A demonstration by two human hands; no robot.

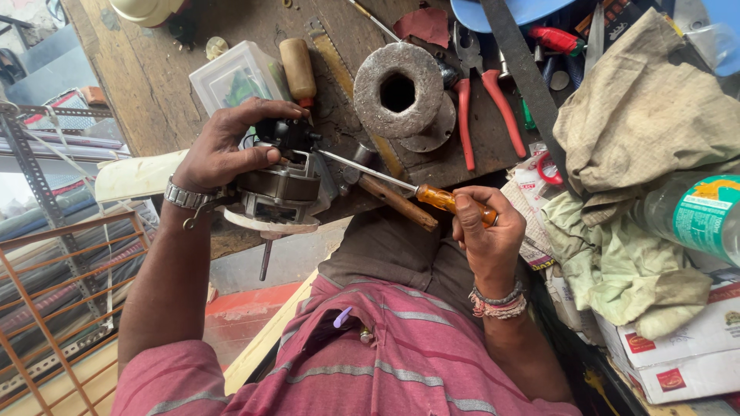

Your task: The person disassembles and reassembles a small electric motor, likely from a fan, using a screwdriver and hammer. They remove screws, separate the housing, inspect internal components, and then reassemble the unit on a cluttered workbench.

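Gripping a small electric motor (279, 189) at the edge of the wooden workbench (154, 85), the left hand (223, 150) is closed over its black top part, thumb pressed against the side. The right hand (482, 227) is clenched round the orange handle of a screwdriver (401, 185), whose shaft runs leftward with the tip at the motor's upper part. Behind the motor lie a heavy metal spool (399, 91) and red-handled pliers (482, 96). A crumpled cloth (640, 115) lies to the right.

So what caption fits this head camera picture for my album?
Left hand steadies a small motor while the right hand works an orange-handled screwdriver into it.
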